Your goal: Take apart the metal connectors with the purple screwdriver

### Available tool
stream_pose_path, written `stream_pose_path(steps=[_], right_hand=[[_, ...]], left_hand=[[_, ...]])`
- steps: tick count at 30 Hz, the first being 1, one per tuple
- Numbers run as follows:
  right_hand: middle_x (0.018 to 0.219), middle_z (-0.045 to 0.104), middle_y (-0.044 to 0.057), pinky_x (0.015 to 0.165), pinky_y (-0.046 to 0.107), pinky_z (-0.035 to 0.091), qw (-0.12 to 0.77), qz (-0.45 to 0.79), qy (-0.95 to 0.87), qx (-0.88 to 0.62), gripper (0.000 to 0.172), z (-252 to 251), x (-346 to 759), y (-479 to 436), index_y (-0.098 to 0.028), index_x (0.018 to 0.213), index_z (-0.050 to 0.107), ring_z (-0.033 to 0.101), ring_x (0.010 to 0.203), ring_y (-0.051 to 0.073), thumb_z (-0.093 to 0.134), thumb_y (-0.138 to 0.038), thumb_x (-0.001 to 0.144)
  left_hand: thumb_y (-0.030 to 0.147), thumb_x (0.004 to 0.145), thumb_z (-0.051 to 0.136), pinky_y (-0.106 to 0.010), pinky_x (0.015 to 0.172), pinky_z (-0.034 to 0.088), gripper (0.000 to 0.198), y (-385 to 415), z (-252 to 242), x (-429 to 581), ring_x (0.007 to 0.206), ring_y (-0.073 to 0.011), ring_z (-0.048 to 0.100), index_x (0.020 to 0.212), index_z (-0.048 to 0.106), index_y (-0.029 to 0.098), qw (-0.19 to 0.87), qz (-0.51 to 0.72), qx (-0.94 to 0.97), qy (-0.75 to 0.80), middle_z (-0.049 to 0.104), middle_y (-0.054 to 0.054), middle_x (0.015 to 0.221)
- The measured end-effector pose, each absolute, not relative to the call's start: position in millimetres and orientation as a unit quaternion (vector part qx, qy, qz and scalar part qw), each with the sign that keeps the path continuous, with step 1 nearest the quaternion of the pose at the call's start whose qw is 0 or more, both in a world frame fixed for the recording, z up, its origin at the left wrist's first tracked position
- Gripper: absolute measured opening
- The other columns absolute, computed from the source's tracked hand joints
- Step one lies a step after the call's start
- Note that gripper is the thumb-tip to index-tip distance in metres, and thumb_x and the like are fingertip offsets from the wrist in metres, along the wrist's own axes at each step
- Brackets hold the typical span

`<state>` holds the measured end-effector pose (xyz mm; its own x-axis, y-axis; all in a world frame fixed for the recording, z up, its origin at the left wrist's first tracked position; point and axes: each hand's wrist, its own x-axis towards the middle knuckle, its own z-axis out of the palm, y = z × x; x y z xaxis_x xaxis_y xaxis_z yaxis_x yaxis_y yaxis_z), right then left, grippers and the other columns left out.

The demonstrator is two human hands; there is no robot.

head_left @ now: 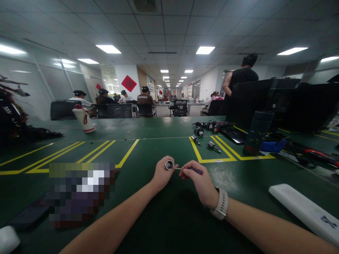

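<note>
My left hand (163, 173) is closed around a small round metal part (169, 164), whose open ring-shaped end faces me. Fingers hide the rest of that part. My right hand (197, 178), with a pale watch on the wrist, grips a screwdriver (196, 170) by its dark purple handle. The thin shaft points left, and its tip is at the side of the metal part by my left fingertips. Whether the tip sits in a screw is too small to tell. Beyond my hands, two similar metal parts with thin shafts (214, 147) lie by the yellow tape.
Several dark tool parts (200, 131) lie farther back. A dark bottle (258, 134) stands right, near a blue object (274, 145). A white case (304, 208) lies front right, a pixelated object (82, 194) front left. A paper cup (84, 119) stands at the back left.
</note>
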<state>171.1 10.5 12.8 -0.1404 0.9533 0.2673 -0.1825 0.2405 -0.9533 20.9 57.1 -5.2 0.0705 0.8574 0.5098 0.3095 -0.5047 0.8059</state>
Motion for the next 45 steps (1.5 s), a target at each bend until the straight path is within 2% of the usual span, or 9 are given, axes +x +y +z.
stream_pose_path(steps=[10,22,31,39,45], right_hand=[[0.064,0.060,0.000,0.061,0.029,0.045,0.603,0.477,-0.546,-0.334,0.006,13.4,174.4,13.1,-0.017,0.069,0.060,0.056,0.063,0.015,0.056,-0.018,0.074],[0.064,0.057,-0.002,0.062,0.029,0.043,0.572,0.411,-0.604,-0.373,0.008,14.4,174.6,9.0,-0.018,0.068,0.058,0.054,0.064,0.015,0.054,-0.016,0.074],[0.069,0.060,0.000,0.065,0.030,0.044,0.544,0.462,-0.610,-0.343,0.006,12.7,172.3,9.2,-0.018,0.072,0.058,0.056,0.068,0.016,0.054,-0.017,0.075],[0.058,0.055,-0.002,0.058,0.028,0.042,0.578,0.438,-0.589,-0.358,0.011,16.2,176.0,9.4,-0.018,0.063,0.056,0.052,0.059,0.014,0.052,-0.013,0.072],[0.064,0.058,-0.001,0.062,0.029,0.044,0.568,0.478,-0.584,-0.329,0.006,10.0,173.6,11.1,-0.018,0.069,0.058,0.054,0.064,0.015,0.053,-0.016,0.074]], left_hand=[[0.019,0.065,0.064,-0.022,0.054,0.037,0.013,53.4,-0.9,21.4,0.057,-0.0110,0.046,0.065,0.052,0.017,0.272,0.512,0.693,0.428,0.050,0.005,0.061],[0.020,0.065,0.065,-0.022,0.052,0.036,0.014,53.2,-2.4,23.0,0.054,-0.0098,0.045,0.063,0.052,0.016,0.306,0.476,0.719,0.404,0.050,0.005,0.059],[0.020,0.064,0.064,-0.021,0.050,0.034,0.015,55.1,-3.9,23.0,0.053,-0.0095,0.043,0.063,0.050,0.017,0.313,0.486,0.710,0.402,0.047,0.006,0.058],[0.023,0.066,0.065,-0.022,0.052,0.035,0.015,55.0,-2.9,22.5,0.055,-0.0103,0.044,0.064,0.051,0.017,0.307,0.496,0.699,0.414,0.049,0.005,0.059],[0.021,0.066,0.063,-0.021,0.051,0.035,0.014,55.2,-4.8,22.5,0.053,-0.0097,0.043,0.065,0.050,0.017,0.312,0.491,0.703,0.408,0.048,0.006,0.058]])
